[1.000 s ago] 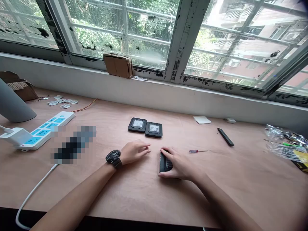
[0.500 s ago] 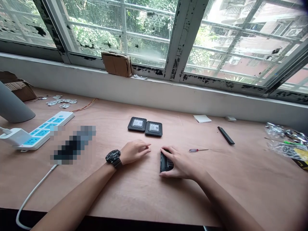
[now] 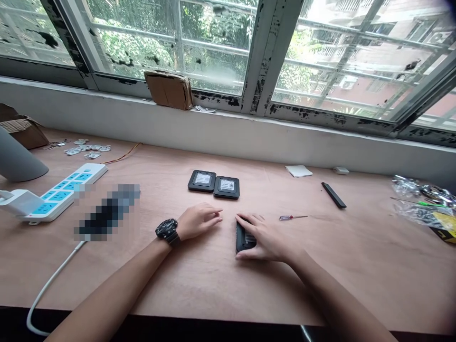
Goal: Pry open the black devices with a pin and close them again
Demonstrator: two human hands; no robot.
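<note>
My right hand (image 3: 261,240) spans a flat black square case (image 3: 243,240) on the table, thumb on its near edge and fingers along its far edge. The palm hides the case's right part. To the left, my left hand (image 3: 200,222) rests on the table with its fingers stretched out, holding nothing; a black watch (image 3: 167,230) is on that wrist. Beyond the hands lie two similar black square cases with white labels, a left one (image 3: 202,181) and a right one (image 3: 227,187), side by side. A small screwdriver (image 3: 292,217) lies to the right of my right hand.
At left are a white power strip (image 3: 67,190), a blurred-out dark object (image 3: 107,213) with a white cable, and a grey cylinder (image 3: 21,154). A black strip (image 3: 333,195), white paper (image 3: 298,171) and plastic bags (image 3: 420,209) lie at right. The window wall bounds the back.
The whole view has shifted slightly, with the scene sitting a little higher. Both hands keep the same pose, and the right one stays on the black case.
</note>
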